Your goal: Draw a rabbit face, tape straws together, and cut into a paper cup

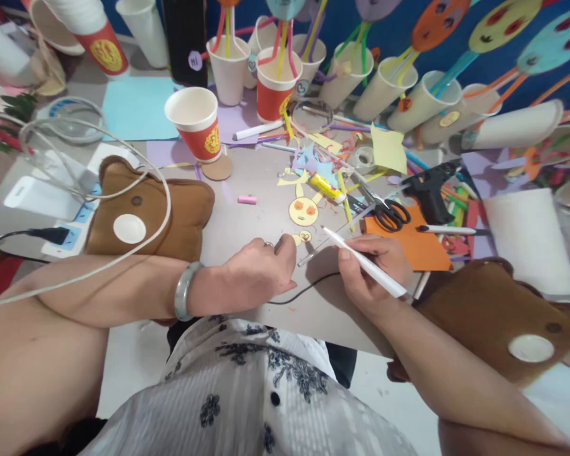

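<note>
My right hand is closed round a white pen, whose tip points up-left toward a small yellow paper piece on the grey table. My left hand rests on the table with fingers curled, its fingertips pressing beside that small piece. It wears a ring and a pale green bangle on the wrist. Just beyond lies a round yellow paper face with orange eyes.
Black scissors, a glue stick, a black glue gun and orange paper lie to the right. A red-and-white paper cup and several cups with straws stand behind. Brown cushions flank my arms. A white cable loops left.
</note>
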